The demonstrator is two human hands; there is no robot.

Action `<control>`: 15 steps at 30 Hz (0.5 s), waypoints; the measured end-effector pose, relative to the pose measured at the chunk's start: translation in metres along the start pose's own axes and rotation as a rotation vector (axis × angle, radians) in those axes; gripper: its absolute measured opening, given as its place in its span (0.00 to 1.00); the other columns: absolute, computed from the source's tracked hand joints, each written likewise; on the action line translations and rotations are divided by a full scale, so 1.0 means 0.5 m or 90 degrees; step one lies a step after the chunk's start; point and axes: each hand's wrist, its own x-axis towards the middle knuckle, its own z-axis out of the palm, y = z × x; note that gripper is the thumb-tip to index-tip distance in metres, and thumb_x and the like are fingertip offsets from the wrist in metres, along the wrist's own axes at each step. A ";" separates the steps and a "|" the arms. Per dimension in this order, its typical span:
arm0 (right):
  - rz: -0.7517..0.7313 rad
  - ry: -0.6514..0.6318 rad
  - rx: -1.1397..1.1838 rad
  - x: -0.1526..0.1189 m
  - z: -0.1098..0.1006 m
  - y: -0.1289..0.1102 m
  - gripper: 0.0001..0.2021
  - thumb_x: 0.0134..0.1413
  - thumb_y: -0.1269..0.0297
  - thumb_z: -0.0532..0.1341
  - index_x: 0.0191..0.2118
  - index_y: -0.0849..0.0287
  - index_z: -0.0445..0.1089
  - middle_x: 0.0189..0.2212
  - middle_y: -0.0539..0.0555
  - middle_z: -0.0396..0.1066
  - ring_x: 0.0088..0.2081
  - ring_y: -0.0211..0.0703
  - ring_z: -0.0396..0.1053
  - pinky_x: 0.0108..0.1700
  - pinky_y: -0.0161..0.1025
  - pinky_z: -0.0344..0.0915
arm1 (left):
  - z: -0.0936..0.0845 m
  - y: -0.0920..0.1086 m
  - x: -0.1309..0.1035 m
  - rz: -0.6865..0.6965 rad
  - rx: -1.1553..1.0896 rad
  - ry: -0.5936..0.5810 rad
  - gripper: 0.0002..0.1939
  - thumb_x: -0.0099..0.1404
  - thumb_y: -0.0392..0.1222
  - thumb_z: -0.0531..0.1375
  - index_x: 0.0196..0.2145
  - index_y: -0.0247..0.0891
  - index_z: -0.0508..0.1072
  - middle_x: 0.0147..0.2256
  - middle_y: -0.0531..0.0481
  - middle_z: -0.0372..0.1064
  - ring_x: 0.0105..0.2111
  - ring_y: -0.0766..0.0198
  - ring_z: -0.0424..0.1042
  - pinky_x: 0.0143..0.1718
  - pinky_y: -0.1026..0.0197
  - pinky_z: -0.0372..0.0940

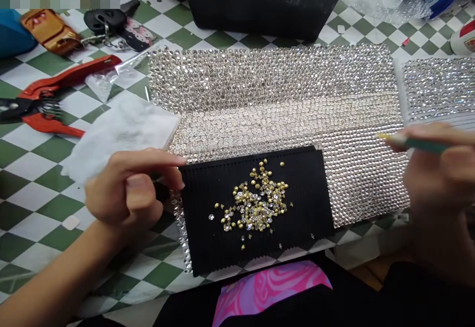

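The left hand (128,191) rests at the left edge of a black ribbed rectangular tray (256,208), its fingers (163,161) curled loosely together, with the fingertips touching the tray's upper left corner and closed on nothing. On the middle of the tray lies a loose heap of small gold-backed rhinestones (254,203). The tray sits on the near edge of a wide sheet covered in rows of clear sparkling rhinestones (274,99), which lies on the green-and-white checkered surface (25,188). The right hand (440,178), blurred at the right edge, has its fingers clamped on a thin green stick with a yellowish tip (411,143), the tip hanging over the right part of the sheet. A white wad of padding (118,131) lies just beyond the left hand, and red-handled pliers (48,97) lie further left.
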 end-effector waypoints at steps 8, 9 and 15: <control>0.130 0.164 0.014 0.065 -0.052 0.193 0.04 0.56 0.71 0.59 0.32 0.62 0.63 0.31 0.47 0.73 0.30 0.32 0.74 0.35 0.33 0.71 | 0.001 0.000 0.002 0.009 0.017 0.009 0.18 0.77 0.44 0.48 0.40 0.36 0.75 0.19 0.56 0.65 0.15 0.72 0.65 0.15 0.70 0.59; 0.113 0.174 0.022 0.064 -0.057 0.210 0.06 0.56 0.71 0.59 0.31 0.61 0.60 0.31 0.47 0.72 0.29 0.31 0.73 0.32 0.31 0.72 | 0.002 0.002 0.002 0.003 0.024 0.012 0.18 0.77 0.44 0.47 0.40 0.37 0.75 0.19 0.57 0.64 0.15 0.72 0.64 0.15 0.70 0.58; 0.096 0.209 0.025 0.045 -0.070 0.256 0.12 0.52 0.74 0.58 0.32 0.58 0.51 0.32 0.46 0.71 0.29 0.35 0.75 0.28 0.36 0.75 | 0.007 0.009 -0.001 -0.022 0.039 0.028 0.17 0.76 0.44 0.48 0.40 0.38 0.74 0.17 0.57 0.63 0.15 0.72 0.63 0.16 0.69 0.58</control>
